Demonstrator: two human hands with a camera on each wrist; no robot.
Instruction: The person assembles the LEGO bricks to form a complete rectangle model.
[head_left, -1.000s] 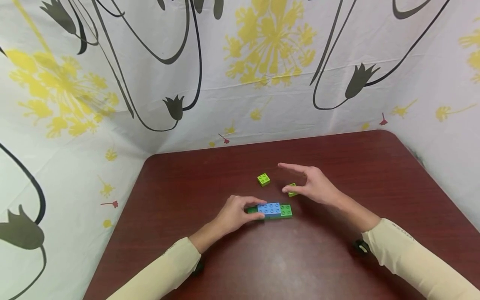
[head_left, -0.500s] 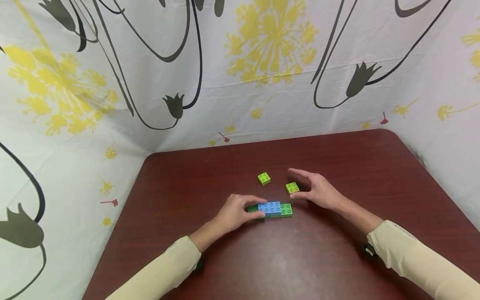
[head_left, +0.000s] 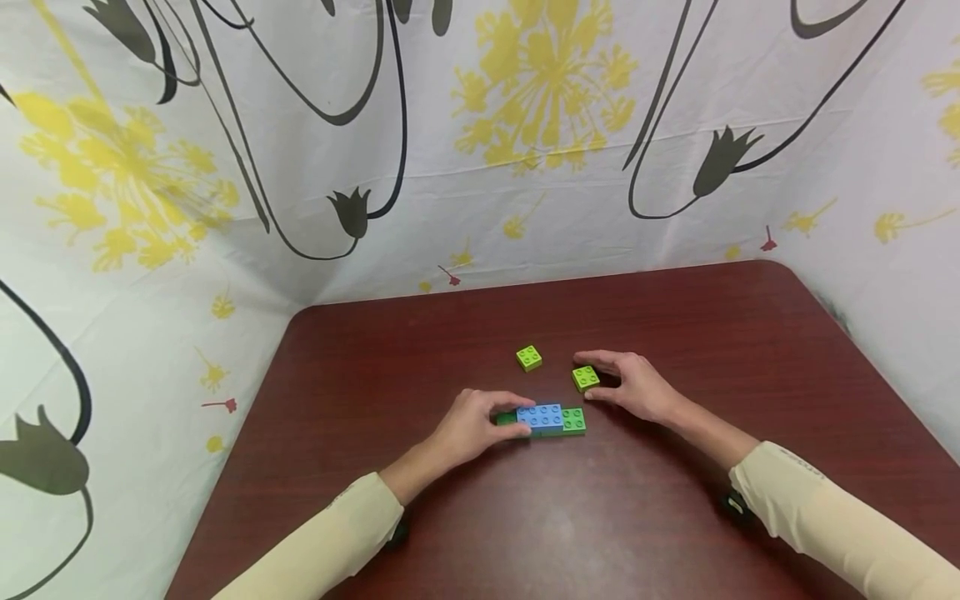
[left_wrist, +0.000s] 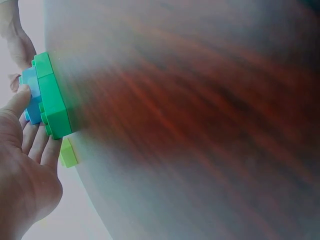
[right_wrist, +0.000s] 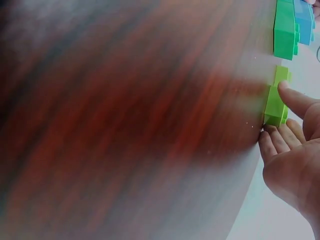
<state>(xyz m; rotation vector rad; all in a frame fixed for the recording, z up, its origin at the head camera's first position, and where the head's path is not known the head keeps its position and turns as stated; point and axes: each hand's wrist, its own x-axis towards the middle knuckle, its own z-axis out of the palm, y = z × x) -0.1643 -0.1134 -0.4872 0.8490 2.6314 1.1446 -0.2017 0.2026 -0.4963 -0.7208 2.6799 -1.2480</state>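
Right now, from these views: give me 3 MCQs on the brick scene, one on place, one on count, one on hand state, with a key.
1. Where is the blue brick?
A. on top of the long green brick
B. alone at the table's far edge
C. in the right hand

2. How many loose lime-green square bricks lie on the table?
A. one
B. two
C. four

3. What is the right hand doing?
A. lying flat on the table
B. pinching a lime brick
C. holding the blue brick

Key: 1 A, it sits stacked on the green brick, which the left hand grips. 2 B, the far lime brick and the one in the right hand's fingers. 3 B, finger and thumb close round it.
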